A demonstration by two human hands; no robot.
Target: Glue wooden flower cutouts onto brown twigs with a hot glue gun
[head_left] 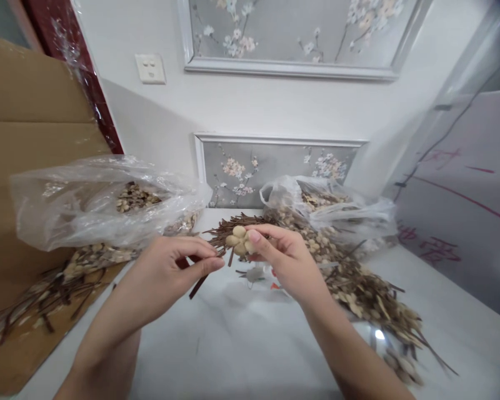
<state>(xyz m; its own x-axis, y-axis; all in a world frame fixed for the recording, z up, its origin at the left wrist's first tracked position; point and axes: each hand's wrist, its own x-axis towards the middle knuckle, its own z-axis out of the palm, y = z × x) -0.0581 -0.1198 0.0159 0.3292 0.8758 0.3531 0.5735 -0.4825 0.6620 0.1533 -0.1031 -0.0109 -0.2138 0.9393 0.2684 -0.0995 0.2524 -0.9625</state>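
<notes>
Near the middle of the view, my left hand (183, 266) pinches a thin dark brown stick (198, 286) between thumb and fingertips, its lower end pointing down and left. Close to its right, my right hand (281, 253) holds a pale beige flower-shaped piece (239, 241) with rounded petals between thumb and index finger. The two hands are nearly at the same height, a small gap apart. Behind them lies a bundle of brown sticks (229, 226), partly hidden by the flower piece and the fingers.
Dried beige flower pieces (358, 289) are heaped along the right. Clear plastic bags stand at back left (95, 205) and back right (345, 208). Cardboard (33, 166) with loose sticks is at the left. A small grey and red item (256, 274) lies on the white table (216, 344).
</notes>
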